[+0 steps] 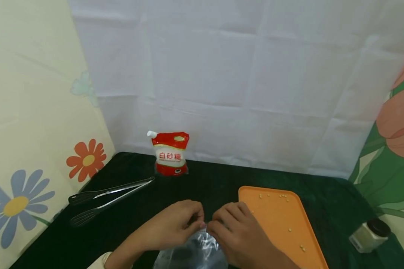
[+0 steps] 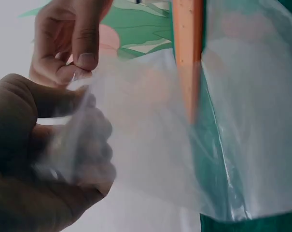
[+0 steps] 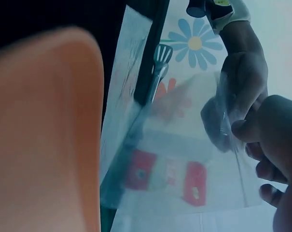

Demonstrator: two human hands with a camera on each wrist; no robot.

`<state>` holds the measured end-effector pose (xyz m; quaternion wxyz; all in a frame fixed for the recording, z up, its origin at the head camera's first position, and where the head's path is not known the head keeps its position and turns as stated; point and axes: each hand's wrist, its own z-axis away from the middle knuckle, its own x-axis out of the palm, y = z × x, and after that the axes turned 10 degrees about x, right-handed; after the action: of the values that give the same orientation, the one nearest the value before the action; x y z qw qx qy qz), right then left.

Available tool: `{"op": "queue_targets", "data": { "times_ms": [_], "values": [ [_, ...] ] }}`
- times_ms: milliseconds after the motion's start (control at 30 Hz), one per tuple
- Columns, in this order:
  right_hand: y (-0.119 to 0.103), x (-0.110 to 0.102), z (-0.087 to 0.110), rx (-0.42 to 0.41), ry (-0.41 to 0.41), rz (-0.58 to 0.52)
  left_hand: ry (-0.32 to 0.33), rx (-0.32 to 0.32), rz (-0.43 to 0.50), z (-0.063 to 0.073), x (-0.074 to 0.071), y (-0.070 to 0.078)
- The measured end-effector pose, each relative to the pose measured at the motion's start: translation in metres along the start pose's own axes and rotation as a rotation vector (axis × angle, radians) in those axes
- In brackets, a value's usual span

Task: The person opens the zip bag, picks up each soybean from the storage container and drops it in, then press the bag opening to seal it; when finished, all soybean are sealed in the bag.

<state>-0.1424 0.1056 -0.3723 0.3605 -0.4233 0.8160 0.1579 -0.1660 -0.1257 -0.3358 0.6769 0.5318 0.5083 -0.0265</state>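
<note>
A clear plastic bag [image 1: 195,250] hangs from both hands at the front middle of the table. My left hand [image 1: 175,226] pinches its upper edge between thumb and fingers. Close beside it, my right hand [image 1: 235,233] pinches the same edge, fingers curled. In the left wrist view the see-through bag [image 2: 146,150] spreads down and away from the fingertips, and some left fingers show through the film. The right wrist view has the bag's film [image 3: 170,140] stretching out from the two hands, a red-and-white pouch visible through it.
An orange tray [image 1: 276,216] with several small pale beans lies at right. Beyond it stands a dark-lidded jar [image 1: 370,235]. Metal tongs [image 1: 121,192] with slotted ends lie at left. A red-and-white sugar pouch [image 1: 170,154] with a white cap stands near the back cloth [image 1: 239,82].
</note>
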Motion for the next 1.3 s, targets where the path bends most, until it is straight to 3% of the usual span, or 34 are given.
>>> {"op": "queue_targets", "data": {
  "times_ms": [167, 267, 367, 567, 733, 800, 867, 1033, 1133, 1233, 1300],
  "values": [
    [-0.011, 0.004, -0.001, -0.108, 0.023, -0.064, 0.106, -0.079, -0.224, 0.001, 0.001, 0.0],
    [-0.017, -0.001, -0.001, -0.174, -0.013, -0.122, 0.186, -0.16, -0.259, 0.001, -0.004, -0.002],
    [-0.02, -0.006, -0.002, -0.27, -0.047, -0.148, 0.22, -0.216, -0.284, 0.001, -0.009, -0.006],
    [-0.021, -0.011, -0.005, -0.459, -0.023, -0.049, 0.251, -0.239, -0.333, 0.002, -0.014, -0.012],
    [-0.022, -0.014, -0.002, -0.441, -0.043, -0.011, 0.264, -0.229, -0.369, 0.002, -0.013, -0.013],
    [-0.023, -0.016, -0.003, -0.416, -0.025, -0.003, 0.271, -0.186, -0.374, 0.003, -0.013, -0.014],
    [-0.022, -0.017, -0.005, -0.379, 0.007, -0.001, 0.286, -0.108, -0.314, 0.006, -0.016, -0.013],
    [-0.014, -0.023, -0.008, -0.244, 0.087, 0.039, 0.322, 0.173, -0.132, 0.016, -0.026, 0.0],
    [-0.007, -0.026, -0.008, -0.169, 0.111, 0.086, 0.215, 0.272, -0.162, 0.021, -0.029, 0.008],
    [0.0, -0.026, -0.008, -0.126, 0.12, 0.11, 0.059, 0.311, -0.195, 0.023, -0.027, 0.012],
    [0.003, -0.025, -0.007, -0.117, 0.119, 0.128, 0.007, 0.318, -0.212, 0.023, -0.025, 0.011]
  ]
}}
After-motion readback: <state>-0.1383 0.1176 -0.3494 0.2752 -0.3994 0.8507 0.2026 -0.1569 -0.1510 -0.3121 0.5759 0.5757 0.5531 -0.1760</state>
